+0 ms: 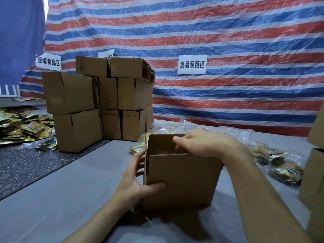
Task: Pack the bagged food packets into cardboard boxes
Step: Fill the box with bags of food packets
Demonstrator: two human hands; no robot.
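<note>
Sign (pixel 192 64) reads 食品装箱区; boxes (pixel 134 124) marked 10号 (KK).

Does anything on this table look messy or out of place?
Somewhat. The stacked boxes sit unevenly, the top ones offset from those beneath. At far left, loose gold packets sprawl in a heap. The cardboard box held by the left hand and right hand looks fine.

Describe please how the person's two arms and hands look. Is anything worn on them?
Both are bare. The left hand and right hand have no gloves, and no ring shows. The left forearm and right forearm carry no sleeve as far as the picture reaches; no watch, bracelet or marking shows.
</note>
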